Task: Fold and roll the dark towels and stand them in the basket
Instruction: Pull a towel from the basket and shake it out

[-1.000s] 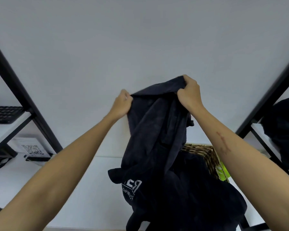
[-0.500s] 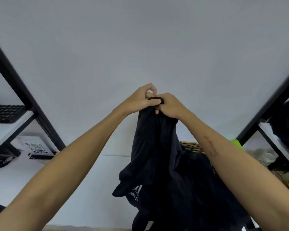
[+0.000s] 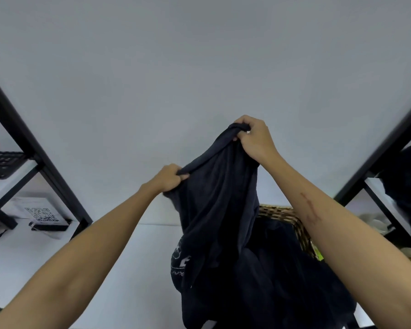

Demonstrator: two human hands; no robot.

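Up in front of the white wall, a person holds a dark towel (image 3: 214, 210) in the air with both hands. From the head camera, the left hand (image 3: 170, 178) is curled tight round one bunch of the top edge. The right hand (image 3: 254, 138) sits higher and pinches another bunch of that edge. The two hands are apart, with cloth stretched between them. The towel hangs down long and crumpled, with some white print near the bottom. Its lower end drops in front of a woven basket (image 3: 297, 224), which looks full of more dark cloth. I cannot tell if the towel touches that pile.

On the left a black shelf (image 3: 22, 143) holds a keyboard (image 3: 0, 162), and a card with a square code (image 3: 42, 213) stands below it.

I think this is the start of the folding step, since the towel is not flat yet. Next the hands likely need to find the two corners, pull them wide, and lay the towel smooth before rolling
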